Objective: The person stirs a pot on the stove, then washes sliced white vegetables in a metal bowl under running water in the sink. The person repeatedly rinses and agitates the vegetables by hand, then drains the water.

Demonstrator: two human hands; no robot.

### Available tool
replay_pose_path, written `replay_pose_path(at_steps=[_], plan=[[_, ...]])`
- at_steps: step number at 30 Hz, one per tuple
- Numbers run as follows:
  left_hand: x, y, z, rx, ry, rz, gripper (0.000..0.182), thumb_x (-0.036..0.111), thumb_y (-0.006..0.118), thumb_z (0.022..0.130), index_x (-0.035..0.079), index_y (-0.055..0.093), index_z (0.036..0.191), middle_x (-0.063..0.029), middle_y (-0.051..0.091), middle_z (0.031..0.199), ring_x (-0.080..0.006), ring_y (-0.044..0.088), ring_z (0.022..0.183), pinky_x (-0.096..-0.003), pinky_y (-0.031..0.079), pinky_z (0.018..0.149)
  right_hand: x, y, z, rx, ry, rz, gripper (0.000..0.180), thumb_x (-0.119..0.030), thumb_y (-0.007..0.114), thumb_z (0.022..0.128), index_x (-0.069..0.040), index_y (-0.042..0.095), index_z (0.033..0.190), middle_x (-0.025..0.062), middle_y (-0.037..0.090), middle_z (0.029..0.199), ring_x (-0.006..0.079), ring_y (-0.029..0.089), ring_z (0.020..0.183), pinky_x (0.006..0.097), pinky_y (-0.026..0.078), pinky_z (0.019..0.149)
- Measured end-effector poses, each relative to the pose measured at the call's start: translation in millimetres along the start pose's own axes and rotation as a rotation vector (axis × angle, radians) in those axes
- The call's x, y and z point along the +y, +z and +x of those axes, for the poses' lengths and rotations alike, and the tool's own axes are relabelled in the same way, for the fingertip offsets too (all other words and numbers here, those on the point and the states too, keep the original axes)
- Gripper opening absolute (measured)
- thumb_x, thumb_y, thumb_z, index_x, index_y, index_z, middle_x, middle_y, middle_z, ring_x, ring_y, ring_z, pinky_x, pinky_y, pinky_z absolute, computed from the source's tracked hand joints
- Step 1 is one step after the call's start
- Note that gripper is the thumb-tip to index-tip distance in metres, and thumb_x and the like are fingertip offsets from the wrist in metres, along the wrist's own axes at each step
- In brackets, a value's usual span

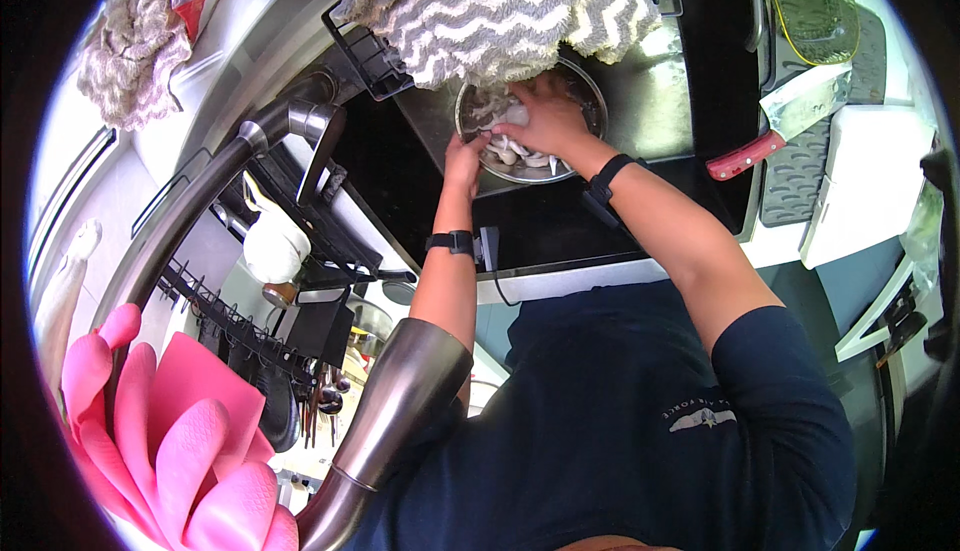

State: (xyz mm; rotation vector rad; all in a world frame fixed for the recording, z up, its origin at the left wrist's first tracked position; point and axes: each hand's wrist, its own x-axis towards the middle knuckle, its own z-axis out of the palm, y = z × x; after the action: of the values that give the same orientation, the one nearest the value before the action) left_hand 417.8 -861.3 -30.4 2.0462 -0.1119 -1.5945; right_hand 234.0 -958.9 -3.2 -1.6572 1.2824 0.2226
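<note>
A round metal bowl (604,117) holds whitish food pieces (529,158), perhaps mushrooms or squid. My left hand (463,161) grips the bowl's left rim, thumb on top and fingers partly hidden. Inside the bowl is my right hand (551,119), its thumb pointing left close to the left thumb. A pale piece shows beside the right thumb, but the fingertips are blurred among the contents, so I cannot tell if they hold anything. Dark straps (450,242) circle both wrists, and a cable hangs from the left one.
A grey-and-white chevron towel (510,14) overhangs the bowl's far side. Right of the steel surface (652,100), a red-handled cleaver (750,155) lies partly on a grey mat (795,176). A white box-like object (874,176) adjoins it. Pink rubber gloves (191,431) hang by a metal rail (199,194).
</note>
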Motion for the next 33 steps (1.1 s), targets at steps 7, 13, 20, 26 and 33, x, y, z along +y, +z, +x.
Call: replay_pose_path(at_steps=[7,13,20,26,33], plan=[[-13.8,-2.5,3.1,-0.097,-0.092,-0.087,0.036,-0.001,0.055,0.087,-0.003,0.058,0.123,-0.0112,0.069,0.107,-0.0227,0.067,0.094,-0.0358,0.053,0.082,6.7,6.9,-5.6,0.201,-0.230,-0.255,0.081,-0.068,0.063,0.081,-0.037,0.038,0.152,0.0128,0.026,0.161,0.0444,0.024,0.145,0.0693,0.024,0.110],[-0.1,2.1,-27.9,-0.097,0.032,-0.078,0.047,-0.007,0.052,0.083,-0.002,0.055,0.129,-0.0119,0.065,0.121,-0.0232,0.063,0.106,-0.0353,0.051,0.090,17.0,9.2,-9.1,0.054,-0.301,-0.128,0.073,-0.070,0.055,0.086,-0.039,0.039,0.151,0.0092,0.032,0.159,0.0413,0.030,0.144,0.0610,0.030,0.111],[11.4,2.9,-72.6,-0.094,-0.014,-0.189,0.052,-0.010,0.049,0.081,0.000,0.052,0.132,-0.0133,0.064,0.122,-0.0252,0.066,0.103,-0.0362,0.056,0.087,13.6,13.9,-31.0,0.062,-0.404,-0.110,0.078,-0.067,0.062,0.082,-0.032,0.043,0.149,0.0103,0.038,0.155,0.0400,0.038,0.140,0.0623,0.027,0.114],[18.5,-4.1,-115.2,-0.069,-0.007,-0.287,0.052,-0.011,0.048,0.081,0.000,0.051,0.132,-0.0145,0.065,0.119,-0.0259,0.069,0.098,-0.0380,0.061,0.077,-4.0,-5.4,-63.9,0.158,-0.466,-0.261,0.080,-0.068,0.064,0.078,-0.030,0.047,0.146,0.0105,0.039,0.155,0.0395,0.034,0.143,0.0706,0.020,0.112],[37.6,-8.9,-162.9,0.010,0.048,-0.227,0.056,-0.011,0.048,0.079,0.004,0.049,0.133,-0.0134,0.064,0.119,-0.0250,0.069,0.095,-0.0360,0.062,0.067,-26.0,-6.3,-86.2,0.208,-0.557,-0.155,0.080,-0.067,0.065,0.078,-0.028,0.047,0.145,0.0085,0.043,0.151,0.0399,0.046,0.134,0.0659,0.038,0.104]])
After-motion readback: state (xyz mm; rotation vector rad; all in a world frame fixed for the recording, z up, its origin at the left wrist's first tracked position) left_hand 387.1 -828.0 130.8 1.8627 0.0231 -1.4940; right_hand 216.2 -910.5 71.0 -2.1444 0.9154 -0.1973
